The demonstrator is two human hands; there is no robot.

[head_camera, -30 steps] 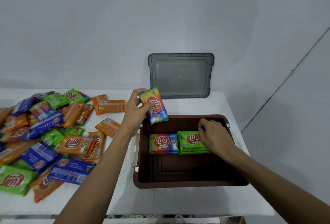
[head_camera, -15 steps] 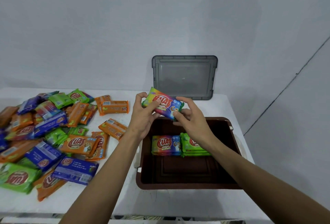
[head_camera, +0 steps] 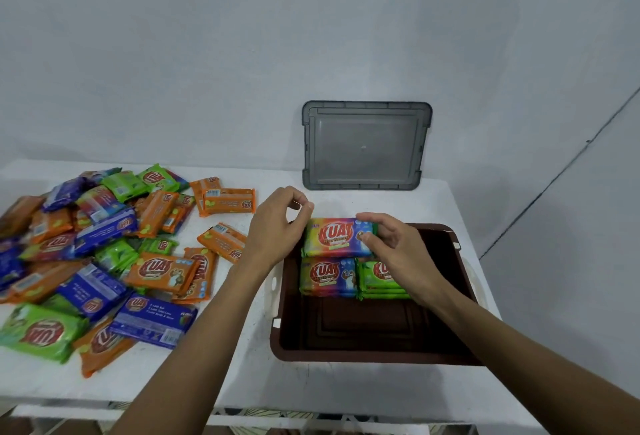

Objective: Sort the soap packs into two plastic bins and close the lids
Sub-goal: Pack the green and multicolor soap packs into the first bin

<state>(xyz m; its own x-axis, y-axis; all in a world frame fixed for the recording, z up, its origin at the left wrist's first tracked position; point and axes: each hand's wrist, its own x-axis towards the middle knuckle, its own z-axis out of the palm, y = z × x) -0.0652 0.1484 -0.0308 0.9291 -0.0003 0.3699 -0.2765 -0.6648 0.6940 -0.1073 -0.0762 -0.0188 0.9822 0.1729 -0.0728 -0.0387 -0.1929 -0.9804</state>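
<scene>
A brown plastic bin [head_camera: 346, 355] stands open on the white table. Inside, at its far side, lie a rainbow soap pack [head_camera: 325, 278] and a small stack of green packs [head_camera: 375, 285]. Another rainbow soap pack [head_camera: 334, 238] hangs over the bin's far edge, just behind those. My right hand [head_camera: 394, 249] grips its right end, thumb on top. My left hand [head_camera: 277, 226] sits beside the pack's left end, fingers curled together above its corner, with nothing visibly in them. A loose pile of orange, blue and green soap packs [head_camera: 104, 254] covers the table's left half.
A grey translucent lid [head_camera: 365, 147] leans upright against the wall behind the bin. The near half of the bin floor is bare. The table's front edge runs close below the bin, and its right edge lies just beyond the bin. Only one bin is in view.
The rainbow pack passed from my left hand to both hands, then came down to the bin's far edge. My left hand's fingers have come off it; the right hand holds it.
</scene>
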